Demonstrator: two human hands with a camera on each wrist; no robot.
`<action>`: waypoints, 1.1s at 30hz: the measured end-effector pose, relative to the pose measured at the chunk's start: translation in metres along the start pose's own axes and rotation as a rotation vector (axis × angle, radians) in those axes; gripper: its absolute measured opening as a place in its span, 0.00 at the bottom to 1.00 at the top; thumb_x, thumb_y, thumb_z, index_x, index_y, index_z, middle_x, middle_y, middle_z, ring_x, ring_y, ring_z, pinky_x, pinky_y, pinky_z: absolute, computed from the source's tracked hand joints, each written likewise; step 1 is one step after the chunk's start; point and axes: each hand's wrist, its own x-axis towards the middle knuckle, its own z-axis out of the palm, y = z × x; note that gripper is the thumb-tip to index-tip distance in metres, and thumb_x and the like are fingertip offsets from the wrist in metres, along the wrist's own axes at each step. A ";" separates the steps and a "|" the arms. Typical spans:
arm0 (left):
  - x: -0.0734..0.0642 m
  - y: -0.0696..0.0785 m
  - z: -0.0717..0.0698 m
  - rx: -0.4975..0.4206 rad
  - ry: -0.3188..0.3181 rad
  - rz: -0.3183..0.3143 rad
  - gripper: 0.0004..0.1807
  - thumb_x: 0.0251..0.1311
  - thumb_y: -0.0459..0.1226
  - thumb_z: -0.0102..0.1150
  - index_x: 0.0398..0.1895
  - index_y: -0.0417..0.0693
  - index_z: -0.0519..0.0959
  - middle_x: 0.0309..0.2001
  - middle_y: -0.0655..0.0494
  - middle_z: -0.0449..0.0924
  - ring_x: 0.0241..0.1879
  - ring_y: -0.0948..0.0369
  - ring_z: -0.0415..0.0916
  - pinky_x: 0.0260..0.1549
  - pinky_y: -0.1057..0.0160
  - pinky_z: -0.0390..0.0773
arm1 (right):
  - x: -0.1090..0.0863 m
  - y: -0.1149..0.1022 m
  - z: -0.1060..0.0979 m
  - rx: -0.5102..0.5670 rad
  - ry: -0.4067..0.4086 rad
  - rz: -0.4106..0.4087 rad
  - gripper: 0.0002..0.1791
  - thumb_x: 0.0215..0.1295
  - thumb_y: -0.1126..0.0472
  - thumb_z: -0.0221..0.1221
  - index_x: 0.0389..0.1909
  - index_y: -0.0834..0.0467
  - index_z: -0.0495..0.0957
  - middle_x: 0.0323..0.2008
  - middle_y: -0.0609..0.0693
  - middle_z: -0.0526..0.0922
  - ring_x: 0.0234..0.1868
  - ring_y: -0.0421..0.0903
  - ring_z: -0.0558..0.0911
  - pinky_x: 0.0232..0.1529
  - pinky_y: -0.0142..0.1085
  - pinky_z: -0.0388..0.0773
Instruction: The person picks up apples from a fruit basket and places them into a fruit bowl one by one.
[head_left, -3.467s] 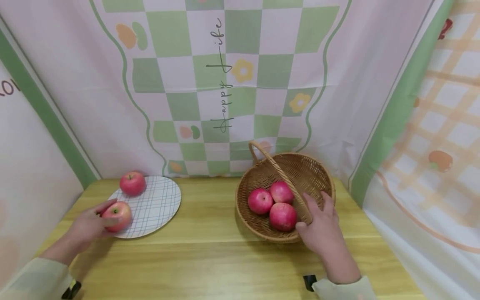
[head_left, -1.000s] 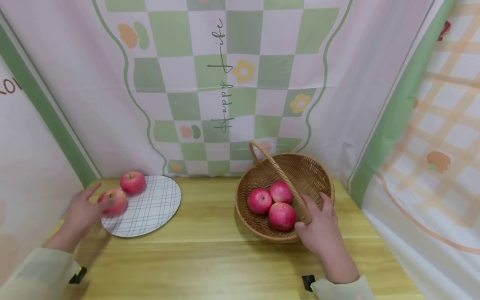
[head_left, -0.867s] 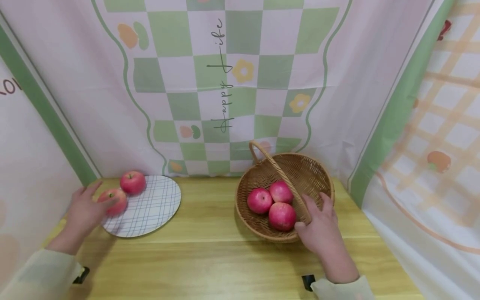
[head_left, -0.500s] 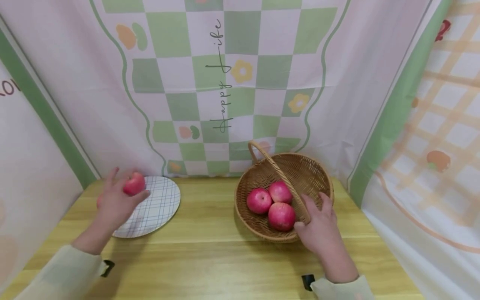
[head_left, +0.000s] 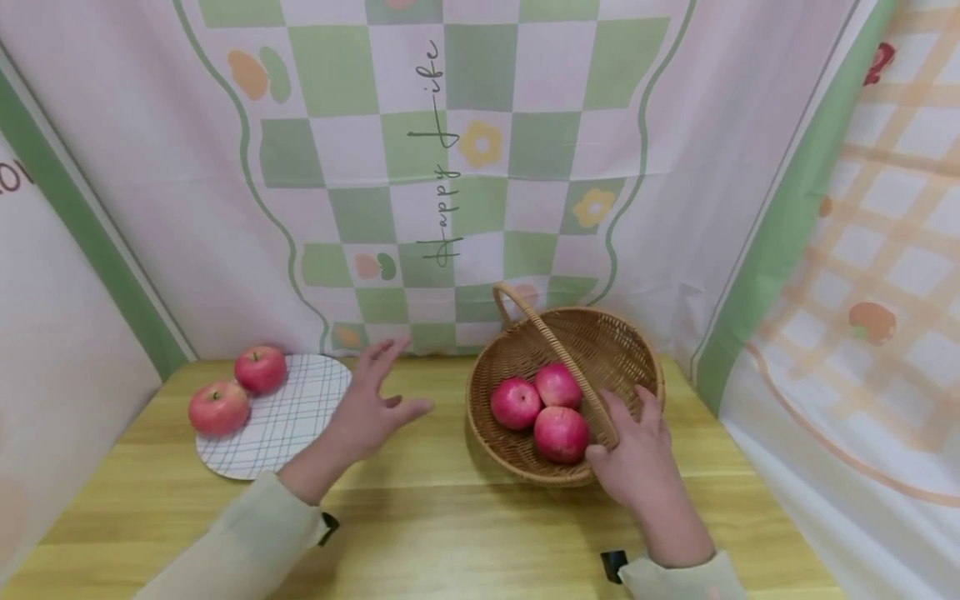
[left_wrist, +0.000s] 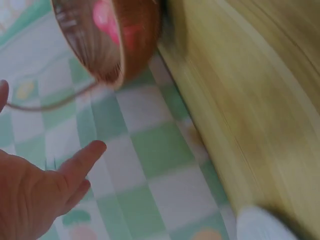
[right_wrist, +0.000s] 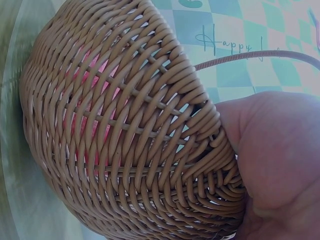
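Note:
My left hand [head_left: 367,412] is in the air between the plate and the basket, fingers spread and holding nothing. In the left wrist view the same hand [left_wrist: 37,195] shows blurred. My right hand [head_left: 637,454] grips the near right rim of the wicker basket [head_left: 611,342], by the foot of its handle. From the right wrist, the basket's woven wall [right_wrist: 120,125] fills much of the view, with the palm against the rim. Several red apples [head_left: 561,434] lie together inside. Two more apples, a paler one [head_left: 218,408] and a redder one [head_left: 260,369], sit on the checked round plate [head_left: 303,417].
The wooden table [head_left: 420,533] runs up to a green-and-white checked cloth [head_left: 480,208] at the back. A white cloth side [head_left: 60,333] stands at the left, another patterned cloth [head_left: 885,333] at the right. The basket's arched handle [head_left: 551,337] rises above its rim.
My left hand has let go of the paler apple, leaving it farther back and left on the plate beside the redder one, then moved right towards the basket. My right hand stays on the basket.

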 end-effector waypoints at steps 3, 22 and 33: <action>0.005 0.008 0.023 -0.078 -0.052 0.018 0.54 0.51 0.38 0.77 0.79 0.58 0.55 0.74 0.48 0.50 0.69 0.45 0.56 0.51 0.51 0.78 | 0.000 0.000 0.000 0.002 0.001 0.001 0.42 0.55 0.63 0.61 0.74 0.57 0.60 0.73 0.70 0.39 0.62 0.83 0.54 0.54 0.74 0.62; 0.035 0.016 0.140 -0.155 -0.349 -0.062 0.46 0.57 0.45 0.73 0.77 0.71 0.58 0.75 0.65 0.54 0.70 0.54 0.59 0.63 0.50 0.66 | 0.001 0.000 0.000 -0.007 0.012 -0.016 0.42 0.55 0.63 0.62 0.73 0.58 0.60 0.73 0.71 0.40 0.63 0.83 0.54 0.54 0.74 0.62; 0.043 0.013 0.153 0.014 -0.453 -0.145 0.50 0.54 0.50 0.74 0.77 0.77 0.55 0.73 0.58 0.60 0.69 0.55 0.59 0.65 0.50 0.63 | -0.001 -0.001 0.000 -0.013 -0.008 -0.008 0.43 0.55 0.63 0.62 0.74 0.58 0.59 0.73 0.70 0.39 0.63 0.84 0.53 0.52 0.75 0.63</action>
